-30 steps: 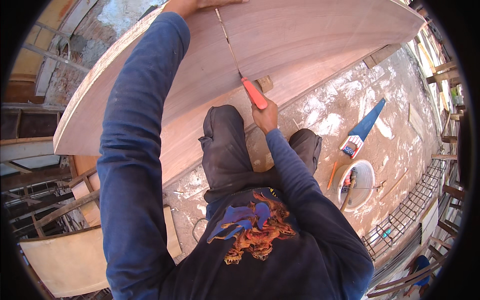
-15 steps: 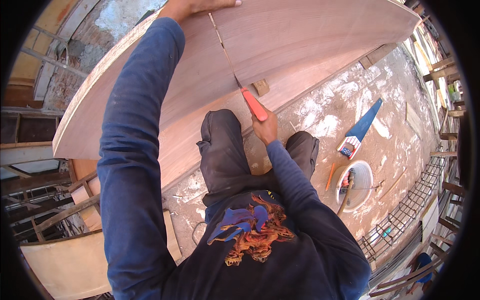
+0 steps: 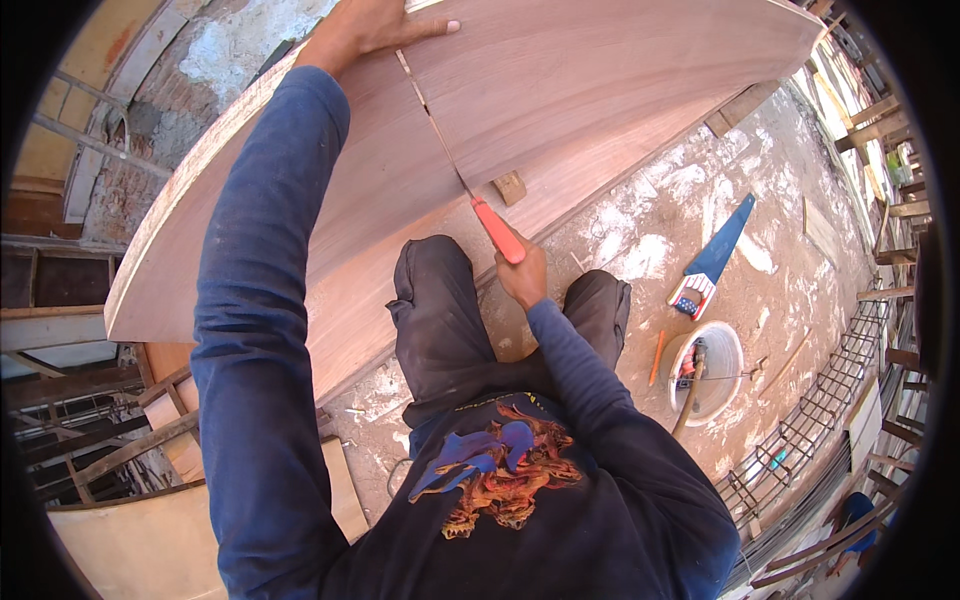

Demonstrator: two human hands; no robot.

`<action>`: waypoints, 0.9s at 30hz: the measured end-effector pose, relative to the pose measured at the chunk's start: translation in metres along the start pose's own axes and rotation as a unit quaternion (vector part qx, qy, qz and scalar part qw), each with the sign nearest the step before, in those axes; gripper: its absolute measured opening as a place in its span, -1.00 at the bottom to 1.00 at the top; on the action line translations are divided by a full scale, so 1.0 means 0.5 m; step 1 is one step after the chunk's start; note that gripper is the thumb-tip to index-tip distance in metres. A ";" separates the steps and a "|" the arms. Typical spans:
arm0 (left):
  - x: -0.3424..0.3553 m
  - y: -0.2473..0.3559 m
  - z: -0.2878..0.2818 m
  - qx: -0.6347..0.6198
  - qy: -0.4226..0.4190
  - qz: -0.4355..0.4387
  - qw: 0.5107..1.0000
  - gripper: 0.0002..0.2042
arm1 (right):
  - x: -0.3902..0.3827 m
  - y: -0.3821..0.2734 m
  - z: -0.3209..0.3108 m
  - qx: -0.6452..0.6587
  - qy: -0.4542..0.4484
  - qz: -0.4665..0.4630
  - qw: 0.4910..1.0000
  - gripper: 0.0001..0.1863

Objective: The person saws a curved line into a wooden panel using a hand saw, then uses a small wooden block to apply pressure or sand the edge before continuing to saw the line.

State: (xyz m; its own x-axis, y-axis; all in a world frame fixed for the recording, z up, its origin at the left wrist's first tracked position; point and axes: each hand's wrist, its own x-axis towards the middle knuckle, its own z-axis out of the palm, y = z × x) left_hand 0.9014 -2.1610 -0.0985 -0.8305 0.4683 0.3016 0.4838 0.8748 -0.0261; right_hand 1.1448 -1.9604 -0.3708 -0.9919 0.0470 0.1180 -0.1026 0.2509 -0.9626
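A large curved plywood sheet [image 3: 600, 70] leans up in front of my knees. My left hand [image 3: 362, 32] grips its upper edge, the thumb lying along the near face and the other fingers mostly hidden. A narrow saw cut [image 3: 425, 105] slants down the sheet from just beside that thumb. At its lower end my right hand [image 3: 524, 278] is closed round the orange-red handle of a handsaw [image 3: 497, 229]. The blade shows nearly edge-on and runs into the cut. Close to the handle, a small wooden block [image 3: 509, 187] sits against the sheet.
On the dusty floor to the right lie a blue-bladed handsaw [image 3: 722, 240] and an orange stick-like tool [image 3: 656, 358]. A white bucket [image 3: 735, 352] holds tools, including a hammer. Steel rebar mesh [image 3: 810, 425] lies farther right. Wooden framing [image 3: 130, 445] stands at the left.
The whole view has shifted, so the sheet and floor appear lower and farther left. The saw handle has come slightly back toward me. My left hand stays by the top of the cut.
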 end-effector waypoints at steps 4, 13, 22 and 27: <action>-0.005 0.017 -0.015 -0.006 -0.029 -0.012 0.999 -0.19 | 0.062 0.068 0.071 -0.049 -0.007 -0.012 0.999 -0.68; 0.001 0.001 -0.004 0.009 -0.032 -0.033 0.999 -0.18 | -0.179 -0.026 -0.133 -0.014 -0.015 0.047 0.999 -0.52; -0.004 0.019 -0.015 -0.023 -0.007 0.030 0.999 -0.18 | -0.117 0.061 -0.044 -0.013 0.004 0.040 0.999 -0.67; 0.001 0.002 -0.007 0.010 -0.059 -0.025 0.998 -0.18 | -0.258 -0.014 -0.182 0.016 -0.029 0.027 0.999 -0.59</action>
State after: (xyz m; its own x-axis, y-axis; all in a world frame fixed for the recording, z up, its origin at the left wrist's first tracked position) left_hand 0.9026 -2.1602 -0.0953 -0.8806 0.4347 0.1885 0.4365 0.8991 -0.0342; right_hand 1.2804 -1.8804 -0.3570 -0.9986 0.0029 0.0530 -0.0511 0.2187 -0.9745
